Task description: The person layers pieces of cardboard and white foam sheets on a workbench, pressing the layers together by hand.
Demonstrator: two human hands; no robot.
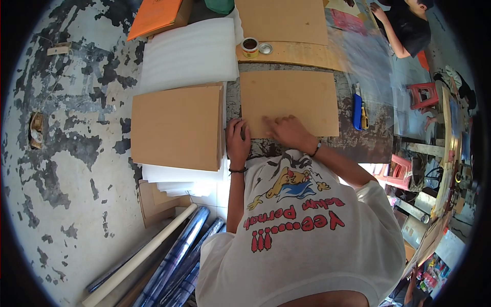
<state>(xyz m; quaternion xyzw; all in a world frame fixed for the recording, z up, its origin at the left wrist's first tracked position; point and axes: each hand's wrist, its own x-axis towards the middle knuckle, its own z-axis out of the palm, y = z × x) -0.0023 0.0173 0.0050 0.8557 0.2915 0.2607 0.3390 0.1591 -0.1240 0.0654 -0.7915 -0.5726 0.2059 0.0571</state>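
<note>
A flat brown cardboard sheet point(291, 97) lies on the dark, worn tabletop in front of me. My left hand point(238, 138) rests at its lower left corner, with the thumb and fingers apart and nothing seen between them. Over the sheet's lower edge reaches my right hand point(290, 133). Its fingers are partly bent, point left and touch the cardboard, slightly blurred at the tips. Left of my left hand sits a stack of similar brown sheets point(176, 128). An opened small can point(250, 47) of dark contents stands beyond the sheet, beside its round metal lid point(265, 48).
White foam sheets point(189, 53) and an orange-topped stack point(156, 18) lie at the far left. A blue tool point(357, 112) and a yellow cutter point(364, 116) lie to the right. Rolls of material point(174, 256) lean at lower left. Another person point(406, 28) works at far right.
</note>
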